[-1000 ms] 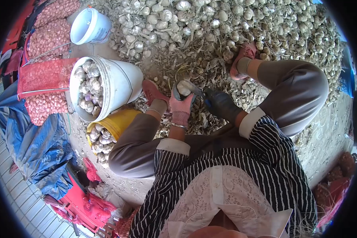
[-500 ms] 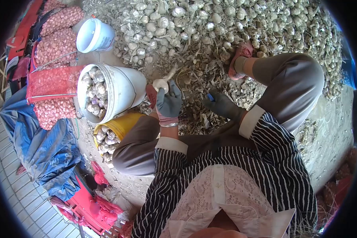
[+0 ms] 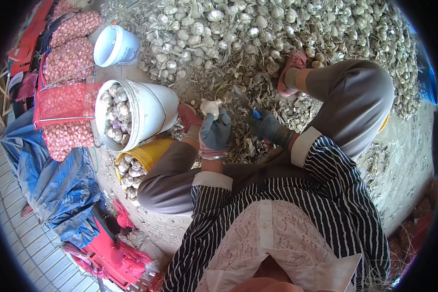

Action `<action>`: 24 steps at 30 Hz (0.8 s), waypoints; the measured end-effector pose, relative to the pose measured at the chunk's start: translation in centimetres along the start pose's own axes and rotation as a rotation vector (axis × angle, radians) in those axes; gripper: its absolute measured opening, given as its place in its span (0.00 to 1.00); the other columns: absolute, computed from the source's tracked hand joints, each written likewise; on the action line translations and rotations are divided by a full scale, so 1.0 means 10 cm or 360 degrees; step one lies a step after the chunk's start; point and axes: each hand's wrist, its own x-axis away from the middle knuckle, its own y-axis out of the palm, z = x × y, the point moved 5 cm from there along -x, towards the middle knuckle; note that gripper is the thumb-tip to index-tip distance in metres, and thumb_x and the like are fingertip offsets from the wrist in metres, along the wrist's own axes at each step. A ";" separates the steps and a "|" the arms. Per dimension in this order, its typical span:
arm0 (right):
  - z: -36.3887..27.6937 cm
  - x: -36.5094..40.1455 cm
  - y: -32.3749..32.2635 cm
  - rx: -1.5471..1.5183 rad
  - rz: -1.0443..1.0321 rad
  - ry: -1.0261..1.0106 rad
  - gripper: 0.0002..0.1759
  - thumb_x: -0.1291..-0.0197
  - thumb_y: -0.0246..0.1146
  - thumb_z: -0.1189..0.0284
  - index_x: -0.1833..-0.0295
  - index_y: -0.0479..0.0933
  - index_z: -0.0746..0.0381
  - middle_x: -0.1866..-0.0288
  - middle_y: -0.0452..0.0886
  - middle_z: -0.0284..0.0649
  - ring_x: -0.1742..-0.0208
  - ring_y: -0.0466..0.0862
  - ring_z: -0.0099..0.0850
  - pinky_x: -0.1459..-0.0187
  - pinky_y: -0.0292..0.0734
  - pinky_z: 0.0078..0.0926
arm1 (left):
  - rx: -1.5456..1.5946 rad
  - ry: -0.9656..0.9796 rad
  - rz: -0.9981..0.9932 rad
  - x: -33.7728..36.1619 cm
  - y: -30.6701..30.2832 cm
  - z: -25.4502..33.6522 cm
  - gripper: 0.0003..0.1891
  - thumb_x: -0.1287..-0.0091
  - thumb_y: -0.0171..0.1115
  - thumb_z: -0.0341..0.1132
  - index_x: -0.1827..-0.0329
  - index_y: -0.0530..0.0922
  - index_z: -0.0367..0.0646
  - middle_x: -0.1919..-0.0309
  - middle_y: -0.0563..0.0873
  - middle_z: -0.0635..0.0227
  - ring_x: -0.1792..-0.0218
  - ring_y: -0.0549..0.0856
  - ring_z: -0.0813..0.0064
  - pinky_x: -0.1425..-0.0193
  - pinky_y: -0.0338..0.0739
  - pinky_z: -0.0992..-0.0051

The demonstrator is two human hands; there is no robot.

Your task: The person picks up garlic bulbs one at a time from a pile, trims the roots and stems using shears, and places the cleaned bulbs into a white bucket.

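A white garlic bulb (image 3: 210, 108) is held in the fingertips of my left hand (image 3: 215, 130), which wears a grey glove. My right hand (image 3: 268, 128), also gloved in grey, is closed round the blue handle of a cutting tool (image 3: 256, 114). Its metal blade points up and left, to the right of the bulb, with a small gap between them. Beneath both hands lie dry garlic leaves and stem scraps (image 3: 248, 138).
A large heap of garlic (image 3: 277, 29) spreads across the top. To the left stand a white bucket (image 3: 153, 113) and a yellow bucket (image 3: 155, 151), both holding bulbs, a pale blue bucket (image 3: 116, 46), red net sacks (image 3: 68, 138) and a blue tarp (image 3: 63, 185).
My left hand has moved slightly right and down with the bulb, whose long stem no longer shows. The blade in my right hand is now raised closer to the bulb.
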 end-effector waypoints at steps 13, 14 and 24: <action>-0.25 -0.16 0.08 -0.0688 0.0033 0.0364 0.16 0.36 0.63 0.58 0.61 0.75 0.61 0.78 0.78 0.38 0.81 0.79 0.31 0.78 0.74 0.31 | -0.1419 0.0917 0.0122 -0.63 0.56 1.62 0.25 0.32 0.60 0.34 0.33 0.66 0.38 0.42 0.78 0.59 0.43 0.78 0.65 0.40 0.74 0.71; -0.30 -0.18 0.09 -0.0684 0.0009 0.0355 0.17 0.36 0.63 0.57 0.60 0.75 0.61 0.78 0.78 0.38 0.80 0.79 0.31 0.77 0.74 0.31 | -0.1259 0.0732 0.0333 -0.84 0.43 1.53 0.25 0.32 0.60 0.33 0.33 0.66 0.39 0.41 0.78 0.59 0.43 0.78 0.64 0.40 0.75 0.70; -0.20 -0.39 0.07 -0.0961 0.0094 0.0531 0.18 0.37 0.65 0.56 0.55 0.75 0.59 0.73 0.79 0.35 0.75 0.81 0.29 0.72 0.76 0.29 | -0.3371 0.0689 0.0582 -3.19 0.47 1.18 0.36 0.41 0.68 0.37 0.29 0.63 0.48 0.37 0.72 0.51 0.43 0.78 0.52 0.38 0.74 0.61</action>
